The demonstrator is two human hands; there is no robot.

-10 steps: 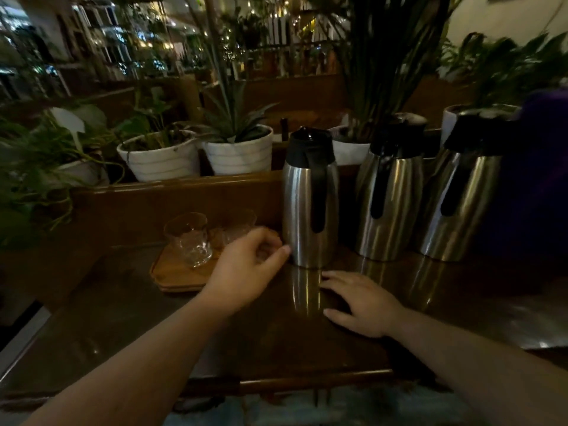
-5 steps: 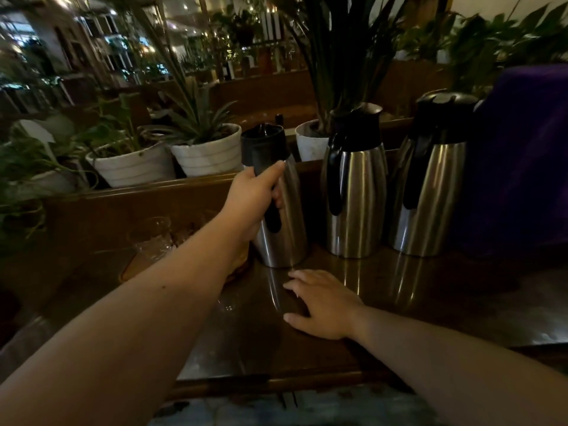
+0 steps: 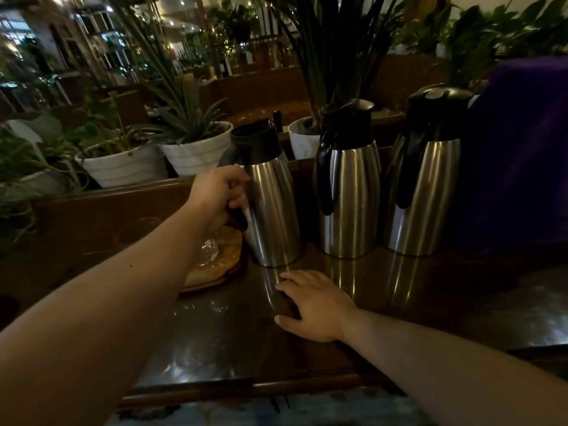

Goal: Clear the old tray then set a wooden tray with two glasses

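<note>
Nearest the camera, the dark wooden table (image 3: 430,309) shows a glossy, reflective top. The right hand (image 3: 316,305) lies palm down on it, fingers spread and flat, grasping nothing, just in front of the leftmost jug.

The left forearm crosses from the lower left and covers most of the wooden tray (image 3: 212,269), which sits on the table at the left, just beside the base of the tilted jug. One glass (image 3: 210,249) is partly visible on the tray, next to the forearm. A second glass cannot be made out; the arm hides that area.

The left hand (image 3: 219,195) is clenched around the black handle of the leftmost steel jug (image 3: 270,204). That jug leans to the left, its black lid off vertical; whether its base is fully on the table cannot be determined.

To its right, two more steel jugs, the middle jug (image 3: 347,192) and the right jug (image 3: 425,186), stand upright on the table, close together. A purple cloth (image 3: 522,155) covers something at the far right.

Beyond a wooden ledge stand white plant pots (image 3: 196,152) with green plants.
</note>
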